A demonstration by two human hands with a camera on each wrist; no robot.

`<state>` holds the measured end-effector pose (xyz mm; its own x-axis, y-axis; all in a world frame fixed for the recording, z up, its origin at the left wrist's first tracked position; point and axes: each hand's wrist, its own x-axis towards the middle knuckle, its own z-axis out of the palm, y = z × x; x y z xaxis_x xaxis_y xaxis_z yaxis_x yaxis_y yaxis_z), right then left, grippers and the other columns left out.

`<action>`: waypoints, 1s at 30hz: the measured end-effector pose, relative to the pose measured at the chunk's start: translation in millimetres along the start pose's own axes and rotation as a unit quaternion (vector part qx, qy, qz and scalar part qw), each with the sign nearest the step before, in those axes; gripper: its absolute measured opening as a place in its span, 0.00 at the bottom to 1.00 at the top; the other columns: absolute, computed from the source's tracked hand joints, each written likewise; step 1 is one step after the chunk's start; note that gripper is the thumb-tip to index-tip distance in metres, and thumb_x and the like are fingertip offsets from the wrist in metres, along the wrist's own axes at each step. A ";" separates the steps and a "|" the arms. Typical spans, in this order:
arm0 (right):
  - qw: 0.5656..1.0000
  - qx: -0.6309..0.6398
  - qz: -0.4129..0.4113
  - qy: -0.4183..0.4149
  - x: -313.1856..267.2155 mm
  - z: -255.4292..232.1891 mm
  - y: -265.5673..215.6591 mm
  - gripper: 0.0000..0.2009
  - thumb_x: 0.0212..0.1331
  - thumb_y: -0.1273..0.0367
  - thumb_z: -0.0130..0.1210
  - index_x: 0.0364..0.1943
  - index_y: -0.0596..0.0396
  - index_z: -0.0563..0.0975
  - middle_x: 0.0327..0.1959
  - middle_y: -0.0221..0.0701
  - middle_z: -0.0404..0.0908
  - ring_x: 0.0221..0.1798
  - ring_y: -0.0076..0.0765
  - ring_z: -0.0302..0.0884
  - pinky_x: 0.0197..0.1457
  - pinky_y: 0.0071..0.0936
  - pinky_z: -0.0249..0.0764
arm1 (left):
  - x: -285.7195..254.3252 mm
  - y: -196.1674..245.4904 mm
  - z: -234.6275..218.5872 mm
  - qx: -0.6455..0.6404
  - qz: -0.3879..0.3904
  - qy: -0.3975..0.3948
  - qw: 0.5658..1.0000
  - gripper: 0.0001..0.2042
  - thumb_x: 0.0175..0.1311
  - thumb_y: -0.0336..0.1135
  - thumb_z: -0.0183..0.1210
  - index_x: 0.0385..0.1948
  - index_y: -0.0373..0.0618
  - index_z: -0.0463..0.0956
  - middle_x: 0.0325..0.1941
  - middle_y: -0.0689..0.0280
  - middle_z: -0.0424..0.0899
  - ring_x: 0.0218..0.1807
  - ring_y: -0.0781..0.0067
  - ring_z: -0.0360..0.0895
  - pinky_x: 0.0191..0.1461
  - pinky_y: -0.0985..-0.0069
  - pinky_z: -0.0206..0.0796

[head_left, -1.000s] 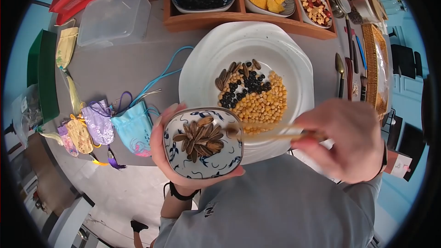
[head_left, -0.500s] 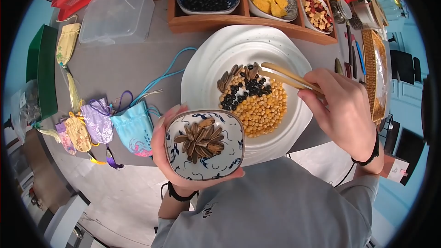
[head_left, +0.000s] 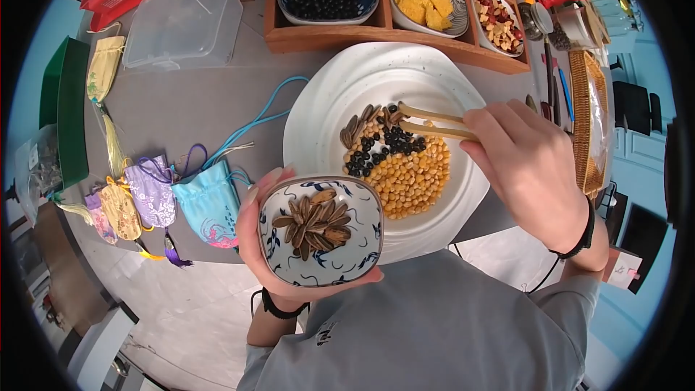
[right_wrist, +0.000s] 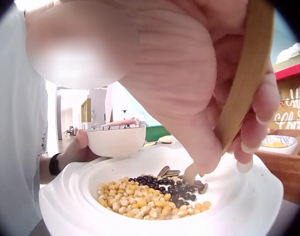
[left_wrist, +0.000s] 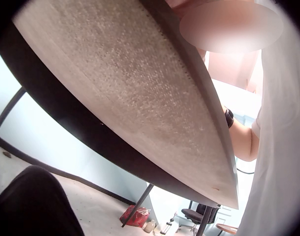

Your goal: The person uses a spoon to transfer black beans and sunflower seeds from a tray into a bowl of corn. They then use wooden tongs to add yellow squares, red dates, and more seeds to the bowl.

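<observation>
My left hand [head_left: 250, 226] holds a small blue-and-white bowl [head_left: 358, 252] from its side and underneath, near the plate's front edge. Striped sunflower seeds [head_left: 318, 224] are heaped inside it. Bamboo tongs [head_left: 438, 130] are pinched in my right hand [head_left: 532, 163], reaching in from the right. Their tips are at sunflower seeds by the far edge of the food in a wide white plate [head_left: 308, 127]. Yellow kernels [head_left: 416, 185] and black beans [head_left: 402, 141] lie on that plate, with more sunflower seeds [head_left: 352, 128] at the upper left. The left wrist view shows mainly the table's underside [left_wrist: 125, 83].
Behind the plate stands a wooden divided box [head_left: 318, 40] with bowls of black beans, yellow chunks and chopped dried pieces. Drawstring pouches [head_left: 210, 203] and a clear plastic box [head_left: 184, 25] lie to the left. A wicker basket [head_left: 583, 127] sits at the right.
My right hand has swung the tongs from over the small bowl to the plate's far side, and their tips have shifted slightly left onto the seeds there. My left hand stays nearly still.
</observation>
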<state>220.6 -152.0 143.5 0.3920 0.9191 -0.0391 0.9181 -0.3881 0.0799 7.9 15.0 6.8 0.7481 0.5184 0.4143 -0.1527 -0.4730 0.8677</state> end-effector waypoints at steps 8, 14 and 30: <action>1.000 0.003 -0.006 0.019 -0.3 2.9 2.4 0.10 0.49 0.73 0.60 0.36 0.57 0.75 0.30 0.33 0.76 0.35 0.41 0.79 0.34 0.35 0.76 | -0.7 1.1 -1.9 0.008 -0.010 -0.002 1.000 0.74 0.25 0.65 0.84 0.76 0.41 0.43 0.72 0.46 0.58 0.70 0.43 0.69 0.70 0.49 0.72; 0.975 0.217 0.001 0.048 -6.3 -24.1 -3.0 0.12 0.51 0.72 0.68 0.38 0.60 0.78 0.31 0.37 0.81 0.30 0.46 0.79 0.32 0.37 0.74 | 10.4 0.3 0.4 -0.099 0.012 -0.009 0.995 0.69 0.24 0.51 0.89 0.74 0.41 0.49 0.69 0.41 0.64 0.68 0.47 0.72 0.66 0.54 0.74; 0.985 0.134 0.103 0.030 -18.4 -7.7 9.0 0.11 0.56 0.73 0.67 0.41 0.60 0.78 0.33 0.41 0.82 0.32 0.51 0.81 0.35 0.42 0.75 | 13.8 0.9 1.2 -0.107 0.018 -0.020 0.994 0.69 0.26 0.50 0.89 0.74 0.41 0.48 0.69 0.40 0.64 0.67 0.48 0.73 0.64 0.54 0.77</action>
<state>221.2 -171.9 152.6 0.5751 0.8180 0.0098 0.8048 -0.5636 -0.1862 18.9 20.8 13.0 0.7640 0.4732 0.4387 -0.3104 -0.3265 0.8928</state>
